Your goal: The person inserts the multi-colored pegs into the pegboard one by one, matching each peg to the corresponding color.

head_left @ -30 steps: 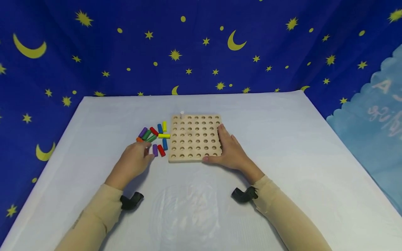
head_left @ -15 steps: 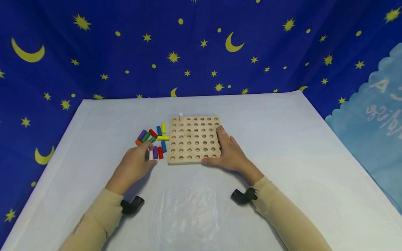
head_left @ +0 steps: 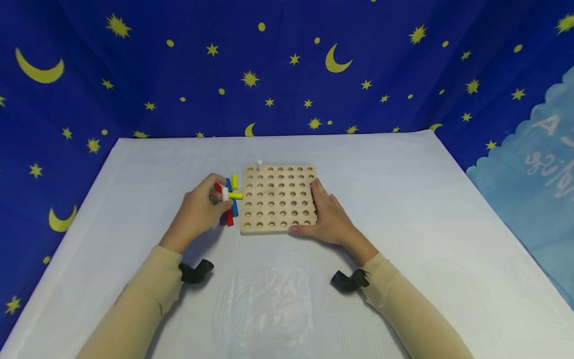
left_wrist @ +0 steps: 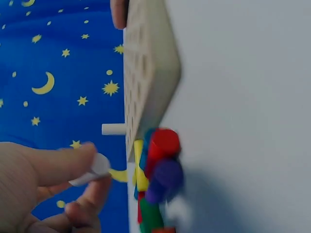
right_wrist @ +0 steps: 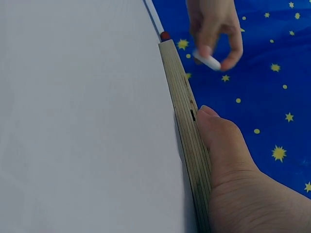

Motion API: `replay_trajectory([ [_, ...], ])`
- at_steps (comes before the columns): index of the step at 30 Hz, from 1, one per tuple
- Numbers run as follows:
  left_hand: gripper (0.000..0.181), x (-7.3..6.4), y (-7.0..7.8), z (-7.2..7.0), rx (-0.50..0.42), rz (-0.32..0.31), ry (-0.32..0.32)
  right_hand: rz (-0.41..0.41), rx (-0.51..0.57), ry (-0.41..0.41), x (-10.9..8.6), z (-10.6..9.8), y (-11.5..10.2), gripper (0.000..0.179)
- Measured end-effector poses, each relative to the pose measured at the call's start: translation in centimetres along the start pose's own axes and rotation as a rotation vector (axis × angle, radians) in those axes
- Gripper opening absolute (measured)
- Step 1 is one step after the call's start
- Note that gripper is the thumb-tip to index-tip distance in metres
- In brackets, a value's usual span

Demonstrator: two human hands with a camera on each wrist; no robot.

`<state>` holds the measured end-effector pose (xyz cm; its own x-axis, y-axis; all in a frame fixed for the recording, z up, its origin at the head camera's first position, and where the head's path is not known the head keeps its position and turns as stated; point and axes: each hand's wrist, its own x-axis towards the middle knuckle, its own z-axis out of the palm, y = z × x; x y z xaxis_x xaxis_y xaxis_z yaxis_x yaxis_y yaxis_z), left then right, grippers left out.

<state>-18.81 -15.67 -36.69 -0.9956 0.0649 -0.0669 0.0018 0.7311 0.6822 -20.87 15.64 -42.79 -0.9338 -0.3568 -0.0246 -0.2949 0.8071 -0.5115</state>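
My left hand (head_left: 196, 210) pinches a white peg (head_left: 225, 194) between thumb and fingers, raised over the loose pegs left of the board. In the left wrist view this white peg (left_wrist: 100, 165) is tilted in the fingertips. The square wooden pegboard (head_left: 276, 208) has rows of round holes. One pale peg (head_left: 259, 164) stands upright in its back row, near the left corner. My right hand (head_left: 334, 219) holds the board's front right corner, fingers along the right side and thumb at the front edge; in the right wrist view the thumb (right_wrist: 223, 141) lies against the board's edge.
Beside the board's left side lie loose pegs: yellow (head_left: 234, 181), blue (head_left: 235, 208), red (head_left: 230, 218), and purple and green ones partly hidden by my left hand. The white-covered table (head_left: 394, 209) ends at a blue star-and-moon cloth (head_left: 287, 70) behind.
My left hand has picked up the white peg from the near side of the loose pegs and moved it up and forward, toward the board. The right hand stays on the board.
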Motion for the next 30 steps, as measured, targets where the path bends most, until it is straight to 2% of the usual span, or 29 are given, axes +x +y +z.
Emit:
replay_trajectory([
  [7, 0.041, 4.8, 1.7, -0.1, -0.253, -0.104, -0.005, -0.003, 0.001, 0.017, 0.0, -0.1, 0.3, 0.137],
  [11, 0.040, 7.1, 2.0, 0.4, -0.336, -0.125, 0.020, -0.004, 0.004, 0.009, 0.1, -0.1, 0.2, 0.136],
  [15, 0.037, 8.5, 1.8, 1.0, -0.347, -0.137, 0.064, -0.008, 0.016, 0.003, 0.1, -0.2, 0.0, 0.136],
  [19, 0.032, 9.5, 1.6, 1.8, -0.330, -0.118, 0.090, -0.007, 0.018, 0.005, 0.0, -0.3, 0.0, 0.136],
  [24, 0.030, 10.2, 1.5, 2.7, -0.307, -0.071, 0.102, -0.011, 0.014, 0.006, 0.0, -0.2, 0.1, 0.136],
  [30, 0.036, 10.6, 1.5, 3.3, -0.282, -0.066, 0.109, -0.016, 0.014, 0.005, 0.0, -0.1, 0.2, 0.136],
])
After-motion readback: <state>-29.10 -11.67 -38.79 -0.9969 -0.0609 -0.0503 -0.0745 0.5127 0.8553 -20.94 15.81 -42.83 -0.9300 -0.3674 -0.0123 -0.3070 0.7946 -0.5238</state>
